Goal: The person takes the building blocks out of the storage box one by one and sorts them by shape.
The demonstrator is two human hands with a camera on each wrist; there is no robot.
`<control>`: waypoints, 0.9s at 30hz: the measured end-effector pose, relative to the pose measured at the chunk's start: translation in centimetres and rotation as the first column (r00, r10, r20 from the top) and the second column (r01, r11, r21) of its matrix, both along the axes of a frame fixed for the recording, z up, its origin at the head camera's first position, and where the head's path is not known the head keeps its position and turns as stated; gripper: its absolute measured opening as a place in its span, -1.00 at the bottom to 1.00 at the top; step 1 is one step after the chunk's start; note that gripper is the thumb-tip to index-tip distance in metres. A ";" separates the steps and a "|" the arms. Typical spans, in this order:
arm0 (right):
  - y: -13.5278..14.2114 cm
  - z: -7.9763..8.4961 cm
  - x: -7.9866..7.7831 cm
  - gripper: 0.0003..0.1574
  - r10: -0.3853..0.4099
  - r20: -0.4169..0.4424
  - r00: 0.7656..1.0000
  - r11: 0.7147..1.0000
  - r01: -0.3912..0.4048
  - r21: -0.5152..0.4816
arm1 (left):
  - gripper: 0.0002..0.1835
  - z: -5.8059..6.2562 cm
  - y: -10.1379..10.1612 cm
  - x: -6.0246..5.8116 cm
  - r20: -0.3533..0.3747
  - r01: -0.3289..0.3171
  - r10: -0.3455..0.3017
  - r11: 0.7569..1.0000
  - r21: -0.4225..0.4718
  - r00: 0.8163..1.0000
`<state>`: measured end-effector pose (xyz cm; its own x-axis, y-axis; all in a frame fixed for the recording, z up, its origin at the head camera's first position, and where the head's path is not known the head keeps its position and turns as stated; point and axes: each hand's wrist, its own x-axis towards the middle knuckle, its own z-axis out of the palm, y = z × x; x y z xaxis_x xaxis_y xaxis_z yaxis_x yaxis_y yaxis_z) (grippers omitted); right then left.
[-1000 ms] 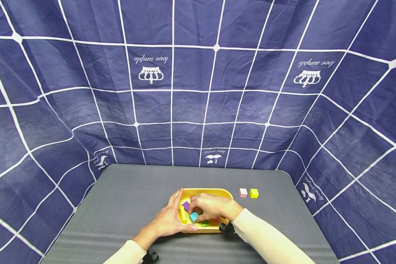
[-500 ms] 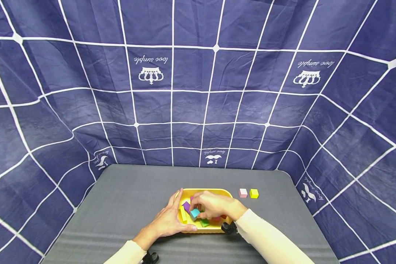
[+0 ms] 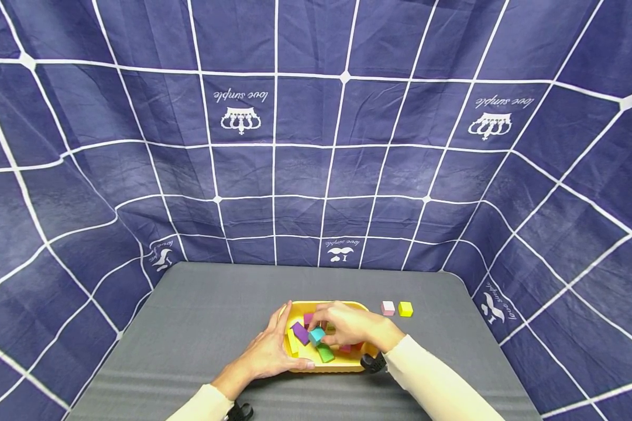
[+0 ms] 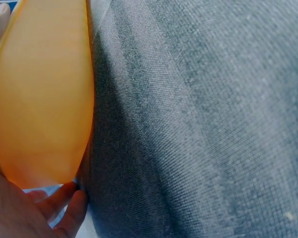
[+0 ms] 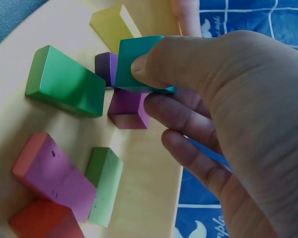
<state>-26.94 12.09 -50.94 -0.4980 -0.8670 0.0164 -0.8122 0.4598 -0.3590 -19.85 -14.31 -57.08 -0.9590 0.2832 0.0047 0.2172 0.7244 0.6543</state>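
My right hand (image 3: 344,324) pinches a teal cube (image 3: 316,335) between thumb and fingers, over the inside of a yellow plastic tub (image 3: 329,369). My left hand (image 3: 265,351) holds the tub's left end, its thumb along the near side and its fingers at the end wall. Around the cube, in the right wrist view, lie a green block (image 5: 64,82), a yellow block (image 5: 114,27), a purple block (image 5: 106,68) and a magenta block (image 5: 129,110). Lower in that view are a pinkish-purple block (image 5: 59,173), a light green block (image 5: 104,186) and a red block (image 5: 44,220).
Outside the tub, to its right, a pink cube (image 3: 388,308) and a yellow cube (image 3: 405,309) sit side by side on the grey cloth-covered table (image 3: 216,304). A blue curtain (image 3: 316,169) with white grid lines hangs behind and at both sides.
The right hand has shifted slightly right and lifted the teal cube, uncovering more of the purple and green blocks. The left hand and the tub have stayed put.
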 end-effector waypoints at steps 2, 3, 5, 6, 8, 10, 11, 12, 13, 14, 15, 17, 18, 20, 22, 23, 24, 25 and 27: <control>0.3 0.1 0.0 -0.60 -0.016 0.008 1.000 1.000 0.016 -0.007 | 0.71 0.0 0.0 0.0 0.002 0.001 -0.001 1.000 0.004 1.000; 0.5 0.2 0.1 -0.61 -0.022 0.011 1.000 1.000 0.022 -0.013 | 0.71 0.0 0.0 0.1 0.002 0.003 -0.003 1.000 0.007 1.000; 0.8 0.4 0.1 -0.62 -0.031 0.014 0.999 0.999 0.031 -0.026 | 0.70 0.1 0.0 0.1 -0.001 0.004 -0.004 1.000 0.013 1.000; 1.0 0.5 0.1 -0.62 -0.033 0.015 0.999 0.999 0.033 -0.034 | 0.70 0.1 0.0 0.1 -0.002 0.005 -0.005 1.000 0.015 1.000; 1.3 0.6 0.0 -0.64 -0.029 0.012 1.000 0.998 0.029 -0.051 | 0.70 0.1 0.0 0.1 -0.005 0.007 -0.007 1.000 0.018 1.000; 1.7 0.7 0.0 -0.64 -0.026 0.010 1.000 0.997 0.026 -0.070 | 0.70 0.1 0.0 0.0 -0.007 0.007 -0.007 1.000 0.013 1.000; 1.9 0.7 0.0 -0.65 -0.026 0.012 1.000 0.996 0.027 -0.080 | 0.70 0.1 0.0 0.0 -0.006 0.006 -0.006 1.000 0.012 1.000; 2.1 0.7 0.0 -0.65 -0.026 0.015 1.000 0.996 0.027 -0.089 | 0.70 0.1 0.0 0.0 -0.005 0.005 -0.005 1.000 0.009 1.000; 2.2 0.8 0.0 -0.64 -0.026 0.014 1.000 0.995 0.027 -0.094 | 0.71 0.1 0.0 0.0 -0.004 0.004 -0.004 1.000 0.007 1.000; 2.4 0.8 0.0 -0.64 -0.029 0.016 0.999 0.995 0.030 -0.100 | 0.71 0.1 0.0 0.0 -0.002 0.004 -0.003 1.000 0.007 1.000; 2.6 0.9 0.0 -0.63 -0.035 0.017 0.999 0.994 0.037 -0.102 | 0.71 0.1 0.0 0.0 0.001 0.002 -0.002 1.000 0.006 1.000; 2.9 1.0 0.1 -0.63 -0.049 0.023 0.999 0.993 0.052 -0.104 | 0.71 0.1 0.0 0.1 0.007 0.002 -0.002 1.000 0.005 1.000; 3.1 1.1 0.2 -0.63 -0.055 0.025 0.998 0.993 0.057 -0.106 | 0.71 0.1 0.0 0.1 0.008 0.002 -0.002 1.000 0.005 1.000; 3.4 1.3 0.2 -0.62 -0.067 0.027 0.997 0.992 0.070 -0.106 | 0.71 0.0 0.0 0.1 0.010 0.001 -0.002 1.000 0.004 1.000; 3.7 1.5 0.3 -0.62 -0.074 0.026 0.997 0.991 0.076 -0.113 | 0.71 0.1 0.1 0.1 0.008 0.001 -0.001 1.000 0.002 1.000; 3.9 1.6 0.3 -0.62 -0.077 0.024 0.997 0.990 0.079 -0.116 | 0.71 0.1 0.1 0.1 0.008 0.001 -0.001 1.000 0.002 1.000; 4.0 1.7 0.2 -0.62 -0.079 0.019 0.997 0.990 0.081 -0.119 | 0.71 0.1 0.1 0.1 0.008 0.000 0.000 1.000 0.001 1.000; 4.2 1.7 0.2 -0.61 -0.082 0.016 0.996 0.989 0.084 -0.121 | 0.72 0.1 0.0 0.1 0.009 -0.001 0.001 1.000 -0.001 1.000; 4.5 1.7 0.1 -0.61 -0.086 0.004 0.996 0.988 0.086 -0.125 | 0.72 0.2 0.0 0.1 0.011 -0.004 0.004 1.000 -0.002 1.000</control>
<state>-26.83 16.55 -49.26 -0.5705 -0.8121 0.1227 -0.7723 0.4796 -0.4166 -19.77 -14.27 -56.91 -0.9601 0.2795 -0.0058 0.2074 0.7261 0.6555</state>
